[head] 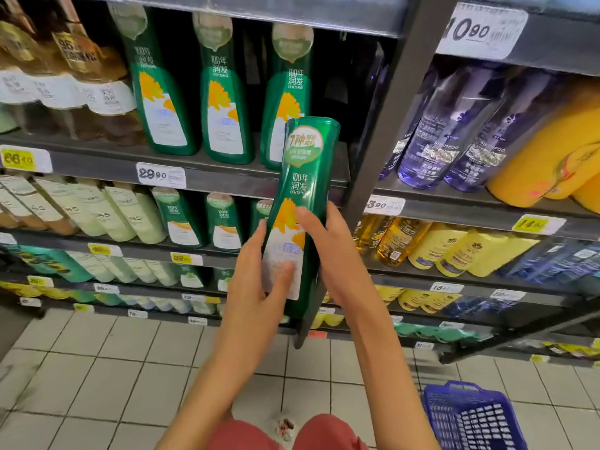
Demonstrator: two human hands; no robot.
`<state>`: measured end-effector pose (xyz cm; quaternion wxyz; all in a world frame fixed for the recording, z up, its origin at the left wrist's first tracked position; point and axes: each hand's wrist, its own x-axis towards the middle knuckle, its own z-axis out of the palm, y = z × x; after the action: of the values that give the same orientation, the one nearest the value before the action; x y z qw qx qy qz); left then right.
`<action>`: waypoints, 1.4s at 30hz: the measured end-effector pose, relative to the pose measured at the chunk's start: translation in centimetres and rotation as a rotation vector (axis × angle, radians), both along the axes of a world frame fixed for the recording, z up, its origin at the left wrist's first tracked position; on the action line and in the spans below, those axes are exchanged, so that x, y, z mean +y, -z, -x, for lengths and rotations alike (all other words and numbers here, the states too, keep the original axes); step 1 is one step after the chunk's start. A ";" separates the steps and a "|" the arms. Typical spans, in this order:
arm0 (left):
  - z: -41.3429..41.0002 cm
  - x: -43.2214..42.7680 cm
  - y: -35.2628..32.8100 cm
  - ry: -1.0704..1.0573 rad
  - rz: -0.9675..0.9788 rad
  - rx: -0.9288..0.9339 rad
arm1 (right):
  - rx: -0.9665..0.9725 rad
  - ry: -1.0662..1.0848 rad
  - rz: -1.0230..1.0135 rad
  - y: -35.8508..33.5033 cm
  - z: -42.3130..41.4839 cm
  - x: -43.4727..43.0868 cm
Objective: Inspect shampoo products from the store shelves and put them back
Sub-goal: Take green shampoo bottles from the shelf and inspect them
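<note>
Green shampoo bottle (300, 177) is off the shelf (227, 178) and held in the air in front of it, near upright, label facing the camera. Left hand (256, 287) grips the lower left edge, thumb across the label. Right hand (334, 261) wraps the right side, thumb on the front. Matching green bottles (224, 102) stand behind it. Blue basket (470, 417) sits on the tiled floor (97, 368).

- Shampoo bottle (303, 186): nearly upright in front of the shelving, between left hand (256, 280) and right hand (334, 254).
- Matching bottles (224, 92): in a row on the shelf behind it, left of the shelf upright (389, 125).
- Shopping basket (470, 417): low at right, before the shelving.
</note>
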<state>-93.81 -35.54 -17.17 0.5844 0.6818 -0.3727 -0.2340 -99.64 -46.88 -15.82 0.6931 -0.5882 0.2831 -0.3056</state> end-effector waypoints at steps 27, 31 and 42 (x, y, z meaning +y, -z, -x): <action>-5.2 1.9 0.7 0.262 -0.199 0.013 | 0.019 -0.110 -0.159 -1.1 -1.7 -1.0; -2.1 0.9 -0.2 0.012 -0.444 -0.484 | -0.001 -0.005 -0.183 -1.4 -2.7 0.1; -4.3 2.7 0.1 0.420 -0.020 0.392 | 0.150 -0.250 -0.251 -1.1 -1.4 -0.2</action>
<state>-89.47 -32.82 -17.27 0.5773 0.5371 -0.3835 -0.4808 -98.20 -47.07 -14.76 0.7705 -0.5489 0.2946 -0.1348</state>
